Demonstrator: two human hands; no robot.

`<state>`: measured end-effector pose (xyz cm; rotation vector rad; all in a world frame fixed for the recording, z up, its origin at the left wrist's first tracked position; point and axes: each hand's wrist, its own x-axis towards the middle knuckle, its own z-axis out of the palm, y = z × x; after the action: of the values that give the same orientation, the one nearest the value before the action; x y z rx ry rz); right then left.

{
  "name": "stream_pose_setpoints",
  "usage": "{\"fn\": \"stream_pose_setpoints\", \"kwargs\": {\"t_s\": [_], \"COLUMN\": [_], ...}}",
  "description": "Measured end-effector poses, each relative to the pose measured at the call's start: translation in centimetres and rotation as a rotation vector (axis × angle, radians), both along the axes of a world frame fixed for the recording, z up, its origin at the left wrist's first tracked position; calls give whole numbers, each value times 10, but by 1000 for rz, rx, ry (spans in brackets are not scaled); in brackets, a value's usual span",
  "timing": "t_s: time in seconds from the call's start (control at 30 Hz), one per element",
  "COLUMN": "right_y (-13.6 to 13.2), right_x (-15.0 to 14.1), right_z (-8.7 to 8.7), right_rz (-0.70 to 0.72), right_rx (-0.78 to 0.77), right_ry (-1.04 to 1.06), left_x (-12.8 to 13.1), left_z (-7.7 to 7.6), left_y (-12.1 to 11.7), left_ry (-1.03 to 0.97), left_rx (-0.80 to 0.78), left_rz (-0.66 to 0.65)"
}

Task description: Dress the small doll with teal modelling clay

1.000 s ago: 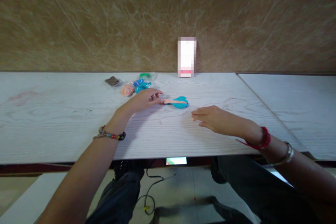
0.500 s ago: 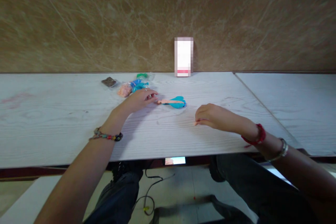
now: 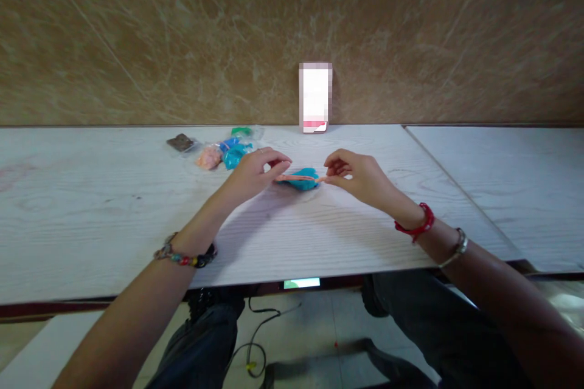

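A flat turquoise clay shape (image 3: 306,183) lies on the white table, with a thin peach clay strip (image 3: 296,178) running lengthwise over it. Beside its left end is my left hand (image 3: 262,170), thumb and index finger drawn together above the strip's end; whether anything sits between them is hidden. On the other side, my right hand (image 3: 360,175) is closed in a pinch on a small peach clay end at the right tip of the shape, its other fingers curled.
Behind my left hand lie bags of peach clay (image 3: 209,157), turquoise clay (image 3: 235,154) and green clay (image 3: 241,131), plus a brown packet (image 3: 181,143). A blurred-out phone-like object (image 3: 315,97) leans on the marbled wall. The table's front edge (image 3: 228,282) is near my legs.
My right hand has moved up and left from the bare tabletop to the right tip of the turquoise shape. My left hand has shifted slightly right, its thumb and finger closing together.
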<state>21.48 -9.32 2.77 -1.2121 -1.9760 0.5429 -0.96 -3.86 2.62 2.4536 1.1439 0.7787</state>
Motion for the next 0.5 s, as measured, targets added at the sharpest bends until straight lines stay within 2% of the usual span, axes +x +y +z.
{"fn": "stream_pose_setpoints", "kwargs": {"t_s": [0.17,0.4,0.5], "right_y": [1,4,8], "right_x": [-19,-17,-16], "right_z": [6,-6,-11], "right_rz": [12,9,22], "right_rx": [169,377,416], "right_ry": [-64,-165,-193], "left_x": [25,24,25], "left_z": [4,-2,-3], "left_y": [-20,-18,-19], "left_ry": [-59,-146,-201], "left_rx": [-106,-194,-206], "left_rz": [-75,-129,-149]}}
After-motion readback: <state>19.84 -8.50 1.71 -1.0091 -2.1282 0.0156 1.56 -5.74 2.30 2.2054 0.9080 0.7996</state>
